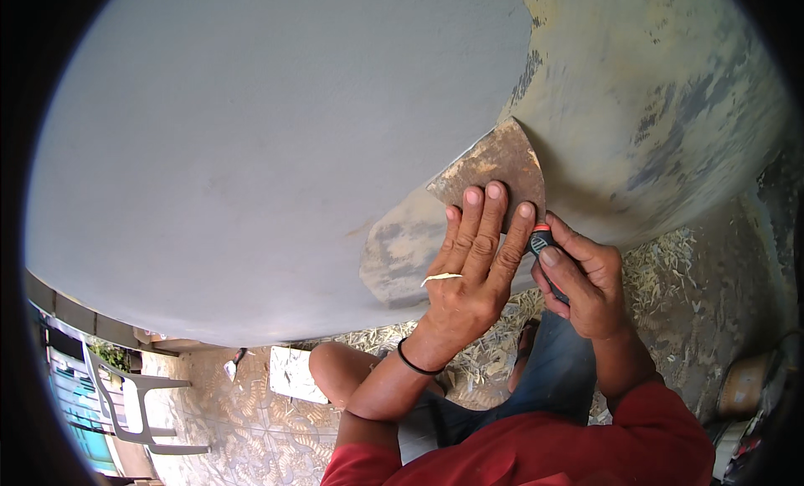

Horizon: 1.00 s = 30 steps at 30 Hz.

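Note:
A wide, rust-stained scraper [496, 159] rests with its front edge at the border of the grey coat [276, 151] on a large rounded surface. My right hand [590, 281] is wrapped around its black handle, thumb on top. Fingers stretched flat, my left hand [473, 272] presses on the blade from above and grips nothing. A thin pale shaving [441, 276] lies across the back of the left hand. Right of the blade, the bared surface [620, 100] shows a yellowish layer with dark patches. Another bared patch [402, 243] lies left of my left hand.
Pale shavings [662, 276] litter the floor below the rounded surface. At lower left stand a grey plastic chair [138, 394] and a white slab [293, 375] beside my knee; a small tool [234, 365] lies near it. A brownish container [743, 384] sits at lower right.

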### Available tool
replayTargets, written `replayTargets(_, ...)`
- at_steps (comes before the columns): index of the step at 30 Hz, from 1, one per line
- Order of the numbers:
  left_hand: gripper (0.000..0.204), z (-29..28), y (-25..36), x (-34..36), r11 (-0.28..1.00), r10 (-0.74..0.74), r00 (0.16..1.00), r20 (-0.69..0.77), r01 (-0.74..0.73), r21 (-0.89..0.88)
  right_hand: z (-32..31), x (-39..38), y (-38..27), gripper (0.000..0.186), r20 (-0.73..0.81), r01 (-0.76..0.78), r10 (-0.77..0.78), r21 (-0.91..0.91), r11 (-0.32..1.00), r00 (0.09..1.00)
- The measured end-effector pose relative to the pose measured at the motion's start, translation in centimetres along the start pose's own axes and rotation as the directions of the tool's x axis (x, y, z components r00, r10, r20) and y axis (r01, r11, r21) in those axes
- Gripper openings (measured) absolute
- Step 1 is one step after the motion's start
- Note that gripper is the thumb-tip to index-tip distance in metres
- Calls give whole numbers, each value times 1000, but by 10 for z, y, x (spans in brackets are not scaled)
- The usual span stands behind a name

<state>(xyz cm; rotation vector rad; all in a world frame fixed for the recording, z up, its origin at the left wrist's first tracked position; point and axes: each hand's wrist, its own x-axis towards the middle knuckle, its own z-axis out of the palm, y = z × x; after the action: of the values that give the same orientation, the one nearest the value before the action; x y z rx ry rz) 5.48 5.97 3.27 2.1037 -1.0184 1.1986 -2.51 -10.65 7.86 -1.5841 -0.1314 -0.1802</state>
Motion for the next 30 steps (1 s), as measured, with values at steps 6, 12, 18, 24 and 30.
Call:
replayTargets(6, 53, 7, 5, -2, 1000, -5, 999, -48, 5, -6, -11, 0, 1, 47, 52, 158, -151, -179, 971, 987)
replayTargets(12, 51, 10, 12, 5, 1000, -9, 998, -70, 10, 4, -27, 8, -10, 48, 150, 249, -219, -222, 943, 964)
replayTargets(18, 59, 18, 19, 9, 999, -23, 993, -113, 27, 28, -42, 17, -43, 43, 257, 249, -171, -307, 919, 951)
replayTargets(24, 71, 18, 22, 7, 999, -39, 997, -62, 40, 14, -57, 29, -65, 41, 341, 223, -80, -403, 888, 937)
replayTargets(30, 83, 21, 27, 6, 999, -38, 997, -64, 38, -7, -52, 31, -71, 41, 409, 423, -262, -377, 824, 874)
